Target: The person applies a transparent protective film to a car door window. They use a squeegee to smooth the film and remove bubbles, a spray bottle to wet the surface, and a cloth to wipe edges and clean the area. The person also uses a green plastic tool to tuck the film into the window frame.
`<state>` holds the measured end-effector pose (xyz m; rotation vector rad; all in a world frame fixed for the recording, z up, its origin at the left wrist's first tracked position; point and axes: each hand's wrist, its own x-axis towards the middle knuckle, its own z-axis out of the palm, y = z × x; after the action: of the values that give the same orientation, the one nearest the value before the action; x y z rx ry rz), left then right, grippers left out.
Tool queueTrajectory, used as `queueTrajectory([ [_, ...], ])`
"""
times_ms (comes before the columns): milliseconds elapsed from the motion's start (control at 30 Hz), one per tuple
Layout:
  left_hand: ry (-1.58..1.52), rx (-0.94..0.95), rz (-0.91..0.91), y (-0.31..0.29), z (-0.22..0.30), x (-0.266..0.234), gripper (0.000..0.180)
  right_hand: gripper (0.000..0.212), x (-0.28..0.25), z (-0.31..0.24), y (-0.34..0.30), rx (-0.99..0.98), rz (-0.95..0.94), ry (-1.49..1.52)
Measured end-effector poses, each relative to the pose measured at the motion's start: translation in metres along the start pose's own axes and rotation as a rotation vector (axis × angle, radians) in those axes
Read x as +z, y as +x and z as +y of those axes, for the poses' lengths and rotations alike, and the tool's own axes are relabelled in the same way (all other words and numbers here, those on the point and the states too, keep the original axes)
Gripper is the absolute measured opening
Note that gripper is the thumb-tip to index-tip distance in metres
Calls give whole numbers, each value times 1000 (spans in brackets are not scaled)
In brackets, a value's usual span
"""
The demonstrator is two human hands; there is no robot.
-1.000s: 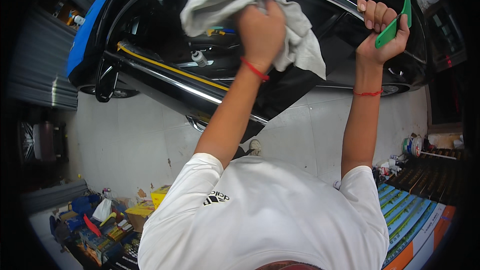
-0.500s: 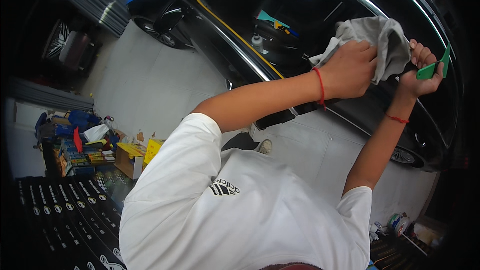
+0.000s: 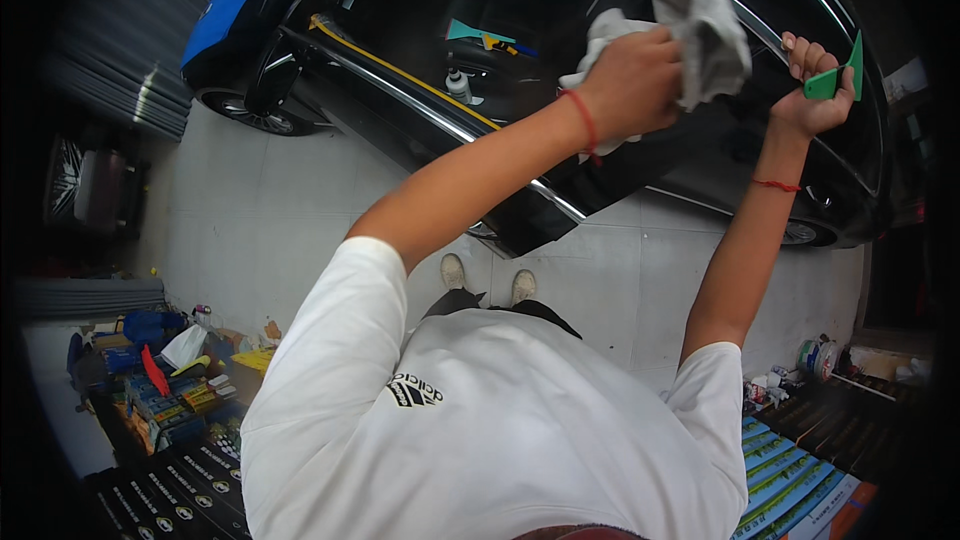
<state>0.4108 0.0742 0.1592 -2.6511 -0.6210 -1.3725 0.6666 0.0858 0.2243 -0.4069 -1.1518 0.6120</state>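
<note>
A crumpled grey cloth [image 3: 704,45] is bunched in my left hand [image 3: 632,86], its loose folds hanging against the side of the black car [image 3: 690,202]. My right hand [image 3: 815,105] is to the right of it, close to the rear window, with the fingers curled upward. Held between its thumb and palm is a green scraper [image 3: 824,84] with a flat, wide blade. Inside the open front door lie a teal scraper [image 3: 468,31] and a yellow-and-black tool [image 3: 496,44]. A white spray bottle [image 3: 458,87] stands near them. The cloth is somewhat blurred.
The open car door [image 3: 410,105], with a yellow strip along its edge, juts toward me. Boxes and loose supplies [image 3: 170,390] are piled at lower left. Stacked cartons [image 3: 800,470] and tape rolls [image 3: 818,358] sit at lower right. My shoes [image 3: 523,286] stand on the tiled floor.
The view has shifted, so car and tools appear farther left. My left hand has moved the cloth, whose folds have changed shape. The green scraper stays in my right hand.
</note>
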Motion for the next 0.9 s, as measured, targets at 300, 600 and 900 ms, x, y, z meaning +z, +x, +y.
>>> queueTrajectory([
  [300, 109, 67, 116, 35, -7, 11, 32, 43, 1, 0, -6, 88, 193, 69],
  [600, 222, -106, -66, 0, -115, -72, 26, 34, -83, -22, 3, 121, 32, 323],
  [900, 332, -358, 203, -179, -343, -176, 25, 33, -109, -69, -1, 176, 55, 306],
])
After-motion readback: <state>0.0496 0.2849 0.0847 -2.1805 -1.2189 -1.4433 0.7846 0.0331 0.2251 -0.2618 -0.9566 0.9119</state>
